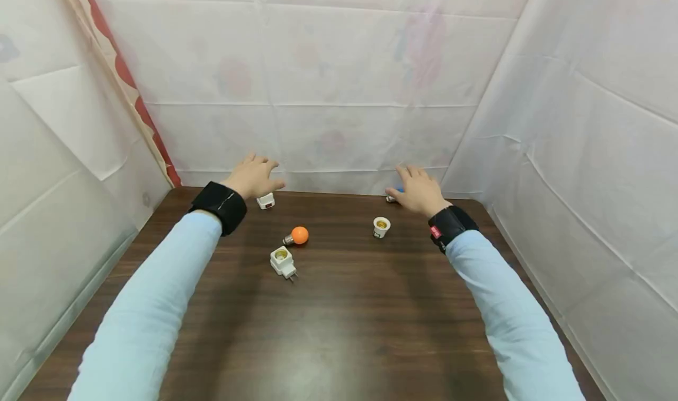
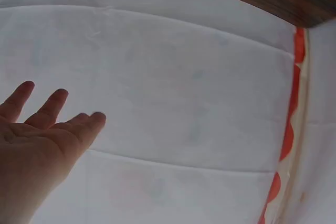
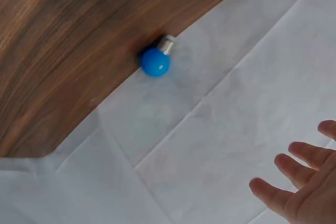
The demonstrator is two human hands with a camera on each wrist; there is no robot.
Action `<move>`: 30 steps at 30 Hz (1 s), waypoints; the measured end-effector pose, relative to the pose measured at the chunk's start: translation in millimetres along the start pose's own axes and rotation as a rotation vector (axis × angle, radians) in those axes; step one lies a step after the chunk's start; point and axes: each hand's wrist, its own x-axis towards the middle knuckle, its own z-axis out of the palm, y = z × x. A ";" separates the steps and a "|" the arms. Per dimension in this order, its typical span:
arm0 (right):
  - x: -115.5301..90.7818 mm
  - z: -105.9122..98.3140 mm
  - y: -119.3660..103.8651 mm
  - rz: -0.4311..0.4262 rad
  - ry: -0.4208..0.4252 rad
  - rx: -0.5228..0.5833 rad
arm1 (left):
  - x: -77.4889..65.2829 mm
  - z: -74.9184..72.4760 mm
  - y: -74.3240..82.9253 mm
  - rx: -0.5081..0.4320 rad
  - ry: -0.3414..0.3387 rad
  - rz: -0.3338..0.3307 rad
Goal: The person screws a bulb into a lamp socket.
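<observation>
Fingers spread, my left hand [image 1: 252, 177] hovers over the far left of the table and holds nothing. Just below it in the head view is a white lamp socket [image 1: 266, 201] with a small red switch, partly covered by the hand. My right hand [image 1: 421, 192], also with fingers extended and holding nothing, is above the far right. It hides most of a blue light bulb [image 3: 155, 62], which lies by the table's far edge in the right wrist view. Nearer me are a round white lamp socket [image 1: 381, 226], an orange light bulb [image 1: 299, 235] lying on its side, and a white plug-in lamp socket [image 1: 283, 262].
The dark wooden table [image 1: 339, 307] reaches back to a white cloth [image 1: 328, 83] that hangs behind it. Similar white sheets flank the left and right sides. A red scalloped strip [image 1: 124, 71] runs down the back left corner.
</observation>
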 end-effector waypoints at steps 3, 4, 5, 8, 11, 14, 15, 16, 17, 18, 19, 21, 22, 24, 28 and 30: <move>-8.4 8.4 0.1 -0.041 0.039 0.029 | -13.4 6.6 -0.4 -0.038 0.058 0.017; -12.0 11.5 0.8 -0.051 0.049 0.051 | -18.3 10.4 -0.9 -0.059 0.077 0.009; -16.1 14.7 1.8 -0.061 0.057 0.079 | -23.2 14.9 -1.2 -0.084 0.095 -0.005; -30.9 24.5 5.2 -0.063 0.065 0.153 | -37.0 31.2 -1.5 -0.157 0.139 -0.052; -45.5 35.0 7.2 -0.058 0.072 0.214 | -49.0 47.1 -1.5 -0.219 0.158 -0.083; -58.6 46.0 6.7 -0.072 0.099 0.255 | -61.1 60.7 -0.2 -0.260 0.158 -0.081; -62.8 49.4 6.2 -0.083 0.109 0.268 | -64.9 65.1 0.0 -0.271 0.159 -0.075; -66.8 52.9 5.6 -0.092 0.117 0.280 | -68.7 69.4 0.4 -0.279 0.158 -0.065; -70.6 56.5 5.3 -0.101 0.124 0.290 | -72.9 73.4 1.0 -0.290 0.155 -0.052; -74.1 60.2 4.9 -0.110 0.131 0.300 | -77.0 77.3 1.4 -0.300 0.156 -0.035; -77.5 63.7 4.5 -0.118 0.136 0.314 | -80.9 81.1 1.9 -0.311 0.161 -0.016; -83.9 71.1 3.5 -0.127 0.144 0.344 | -88.7 88.7 2.9 -0.323 0.178 0.025; -86.8 75.0 2.8 -0.129 0.146 0.357 | -92.5 92.4 3.6 -0.335 0.178 0.039; -91.7 82.3 0.5 -0.134 0.141 0.387 | -99.6 99.7 5.0 -0.356 0.174 0.048; -95.6 95.7 -8.8 -0.143 0.081 0.452 | -109.9 113.1 5.9 -0.371 0.135 0.006; -93.2 101.2 -16.1 -0.150 0.043 0.486 | -112.0 118.3 5.3 -0.354 0.120 -0.023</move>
